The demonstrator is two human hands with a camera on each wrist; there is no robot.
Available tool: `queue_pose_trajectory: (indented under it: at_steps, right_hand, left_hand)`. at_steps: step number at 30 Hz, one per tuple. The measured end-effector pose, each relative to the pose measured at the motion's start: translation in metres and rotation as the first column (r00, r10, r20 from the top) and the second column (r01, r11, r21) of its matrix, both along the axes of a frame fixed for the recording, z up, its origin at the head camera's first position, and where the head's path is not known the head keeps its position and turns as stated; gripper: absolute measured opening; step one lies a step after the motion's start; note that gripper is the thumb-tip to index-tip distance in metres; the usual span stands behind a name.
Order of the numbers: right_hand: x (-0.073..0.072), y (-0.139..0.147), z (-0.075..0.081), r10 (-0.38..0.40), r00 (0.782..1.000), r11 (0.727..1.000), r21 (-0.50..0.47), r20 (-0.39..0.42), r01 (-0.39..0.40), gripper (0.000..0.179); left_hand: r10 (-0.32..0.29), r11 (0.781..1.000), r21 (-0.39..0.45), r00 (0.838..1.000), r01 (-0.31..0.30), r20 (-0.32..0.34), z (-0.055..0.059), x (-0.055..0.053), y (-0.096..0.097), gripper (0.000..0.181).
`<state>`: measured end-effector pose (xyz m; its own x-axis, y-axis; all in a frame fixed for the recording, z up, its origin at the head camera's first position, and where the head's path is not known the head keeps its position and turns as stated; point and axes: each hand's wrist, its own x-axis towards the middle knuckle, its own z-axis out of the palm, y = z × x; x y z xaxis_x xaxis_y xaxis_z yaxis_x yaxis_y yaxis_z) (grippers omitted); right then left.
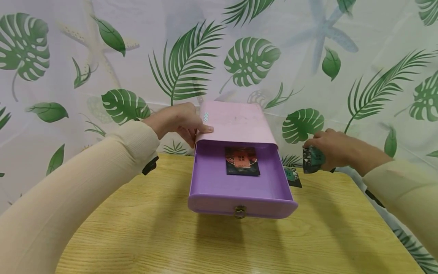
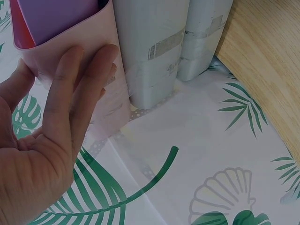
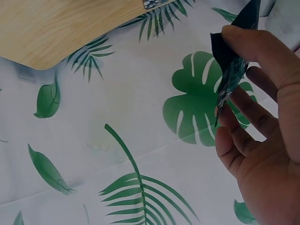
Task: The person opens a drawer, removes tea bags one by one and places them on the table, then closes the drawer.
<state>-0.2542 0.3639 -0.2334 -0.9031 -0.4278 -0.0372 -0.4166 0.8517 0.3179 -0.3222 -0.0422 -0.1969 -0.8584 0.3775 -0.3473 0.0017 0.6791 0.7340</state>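
Observation:
A pink drawer case (image 1: 236, 118) stands at the back of the table with its purple drawer (image 1: 212, 182) pulled out toward me. My left hand (image 1: 184, 120) grips the case at its left front edge, thumb on top and fingers along the side (image 2: 70, 98). Inside the drawer lies a black packet with a red label (image 1: 241, 160). Off to the right, my right hand (image 1: 333, 148) pinches a dark packet with a green label (image 1: 312, 159), bent between thumb and fingers (image 3: 229, 61). Beside the drawer, partly hidden behind it, lies another green-labelled packet (image 1: 293, 177).
The wooden table (image 1: 143, 228) has its right edge below my right forearm. A leaf-printed cloth (image 1: 191, 57) hangs behind. Two pale, wrapped blocks (image 2: 150, 56) stand next to the case in the left wrist view. A small ring knob (image 1: 240, 212) sits on the drawer front.

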Motion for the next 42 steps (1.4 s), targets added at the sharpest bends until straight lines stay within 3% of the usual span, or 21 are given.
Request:
queue_pose_trajectory:
  at_steps: [15,30,42]
  right_hand:
    - [-0.003,0.029,-0.023,-0.117,0.992,0.990,-0.078,0.054,0.121,0.074]
    - [-0.001,0.056,-0.069,-0.146,0.980,0.974,-0.156,0.136,0.167,0.071]
    - [-0.005,0.071,-0.104,-0.153,0.973,0.979,-0.110,0.175,0.173,0.070]
  left_hand:
    - [0.012,1.000,-0.001,1.000,-0.012,0.015,0.001,0.000,0.000,0.041]
    - [0.016,1.000,-0.001,1.000,-0.015,0.018,0.001,0.000,0.000,0.043]
    - [0.008,1.000,-0.006,1.000,-0.008,0.011,0.001,0.000,-0.001,0.042]
